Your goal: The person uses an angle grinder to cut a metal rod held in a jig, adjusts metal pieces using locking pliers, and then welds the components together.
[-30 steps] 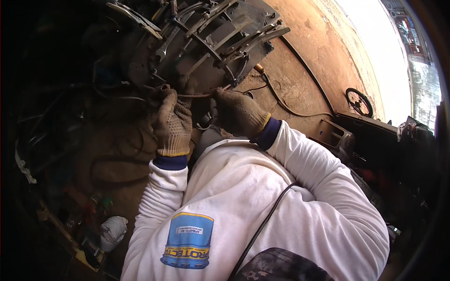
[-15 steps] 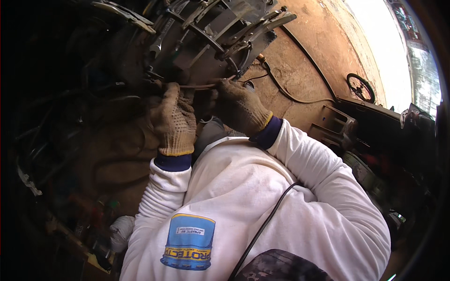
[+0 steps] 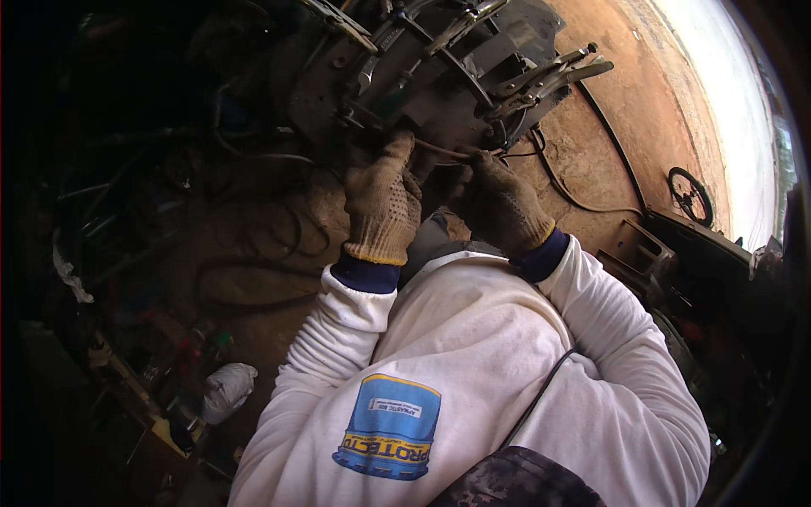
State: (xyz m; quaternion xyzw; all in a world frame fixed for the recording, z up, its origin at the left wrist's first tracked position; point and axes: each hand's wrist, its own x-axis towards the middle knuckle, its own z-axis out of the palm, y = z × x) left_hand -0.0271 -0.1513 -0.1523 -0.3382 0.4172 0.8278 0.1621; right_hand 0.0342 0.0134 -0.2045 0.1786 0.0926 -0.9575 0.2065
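Both my hands wear brown knit gloves with dotted palms and yellow cuff edges. Between them runs a thin reddish-brown rod or wire (image 3: 441, 151). My left hand (image 3: 384, 207) is closed, thumb up, at the rod's left end. My right hand (image 3: 507, 201) closes round its right end, with the fingertips partly hidden in shadow. Just beyond the gloves stands a dark metal assembly (image 3: 325, 100) of plates and bars. Locking pliers (image 3: 541, 83) are clamped on its right side, and more locking pliers (image 3: 463, 27) grip its upper part. The rod's contact with the assembly cannot be made out.
A cable (image 3: 583, 199) curves over the brown ground on the right, near a small spoked wheel (image 3: 690, 196). A rusty metal channel piece (image 3: 638, 252) lies by my right forearm. At lower left are a whitish bundle (image 3: 228, 392) and dark clutter. Hoses (image 3: 245, 296) coil beside my left arm.
The view has swung, so the assembly, hands and ground all sit farther right in the picture. Both hands keep their hold on the rod, close to the assembly's near edge.
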